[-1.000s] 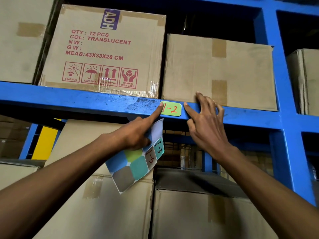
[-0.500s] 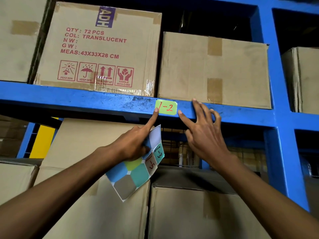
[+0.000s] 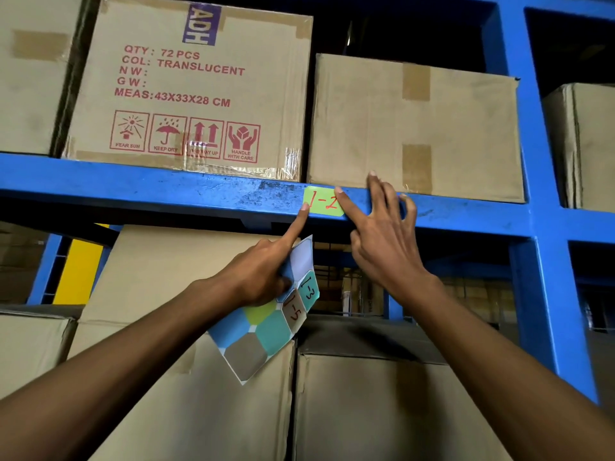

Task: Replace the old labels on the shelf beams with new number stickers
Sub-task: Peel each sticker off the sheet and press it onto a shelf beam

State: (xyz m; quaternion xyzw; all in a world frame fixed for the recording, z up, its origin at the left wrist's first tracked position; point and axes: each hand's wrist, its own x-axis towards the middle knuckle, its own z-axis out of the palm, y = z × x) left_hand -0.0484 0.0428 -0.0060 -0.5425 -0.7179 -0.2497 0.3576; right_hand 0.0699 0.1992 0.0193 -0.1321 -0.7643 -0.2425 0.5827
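A green sticker [image 3: 322, 205] marked "1-2" in red sits on the front of the blue shelf beam [image 3: 166, 191]. My left hand [image 3: 263, 274] grips a sheet of coloured stickers [image 3: 266, 324], two of them marked "1-3" and "1-5", while its index finger touches the green sticker's left edge. My right hand [image 3: 382, 241] is spread against the beam, its index finger pressing on the sticker's right edge.
Cardboard boxes stand on the beam: a printed "72 PCS" box [image 3: 193, 88] and a plain box [image 3: 416, 128]. More boxes [image 3: 366, 404] are stacked below. A blue upright post [image 3: 532, 194] rises at the right, with another box [image 3: 585, 144] beyond it.
My right index finger has moved left onto the sticker's right edge. My left index finger slid slightly down along the left edge. The view tilted a little.
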